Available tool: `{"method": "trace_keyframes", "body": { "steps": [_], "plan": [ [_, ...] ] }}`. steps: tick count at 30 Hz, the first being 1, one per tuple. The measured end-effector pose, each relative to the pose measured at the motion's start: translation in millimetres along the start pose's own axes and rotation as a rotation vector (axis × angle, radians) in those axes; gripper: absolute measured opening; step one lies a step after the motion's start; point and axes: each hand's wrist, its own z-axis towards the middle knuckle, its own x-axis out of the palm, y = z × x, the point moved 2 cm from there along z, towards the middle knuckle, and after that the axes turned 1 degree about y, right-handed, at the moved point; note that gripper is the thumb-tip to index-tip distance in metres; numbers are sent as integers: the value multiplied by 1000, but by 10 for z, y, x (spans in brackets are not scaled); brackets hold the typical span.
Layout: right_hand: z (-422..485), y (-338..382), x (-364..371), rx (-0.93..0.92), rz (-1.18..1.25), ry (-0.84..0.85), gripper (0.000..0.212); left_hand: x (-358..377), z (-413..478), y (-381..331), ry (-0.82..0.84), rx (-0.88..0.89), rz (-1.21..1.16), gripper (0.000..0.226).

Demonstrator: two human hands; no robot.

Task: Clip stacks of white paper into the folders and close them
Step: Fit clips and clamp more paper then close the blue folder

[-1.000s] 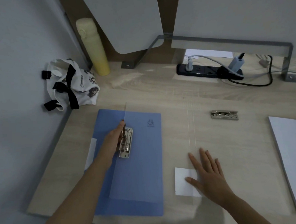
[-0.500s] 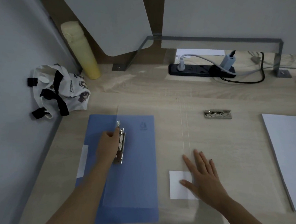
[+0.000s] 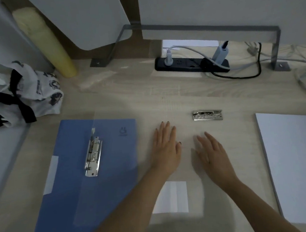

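A blue folder [image 3: 106, 182] lies on the desk at the left, with a long metal clip [image 3: 93, 156] lying on its cover and a white label at its left edge. In the middle lies a clear, see-through folder [image 3: 194, 200] with its own metal clip [image 3: 207, 115] near the far edge and a white label [image 3: 174, 196] near me. My left hand [image 3: 166, 147] and my right hand [image 3: 212, 153] rest flat on it side by side, fingers straight, holding nothing. A stack of white paper [image 3: 295, 165] lies at the right.
A yellow bottle [image 3: 44, 47] and a black-and-white cloth bag [image 3: 24, 94] stand at the back left by the wall. A black power strip [image 3: 190, 65] with cables lies at the back, under a grey metal bracket [image 3: 276, 53]. More cables trail at the far right.
My left hand has let go of the clip on the blue folder and moved right onto the clear folder. My right hand has slid forward from the white label.
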Motion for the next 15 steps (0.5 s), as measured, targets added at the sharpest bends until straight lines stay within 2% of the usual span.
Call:
{"method": "trace_keyframes", "body": {
  "steps": [3, 8, 15],
  "plan": [
    [299, -103, -78, -22, -66, -23, 48, 242, 141, -194, 74, -74, 53, 53],
    [736, -203, -87, -123, -146, 4, 66, 421, 178, -273, 12, -149, 59, 59],
    [957, -330, -8, -215, -166, -67, 49, 441, 158, -282, -52, -169, 103, 56]
  ]
}}
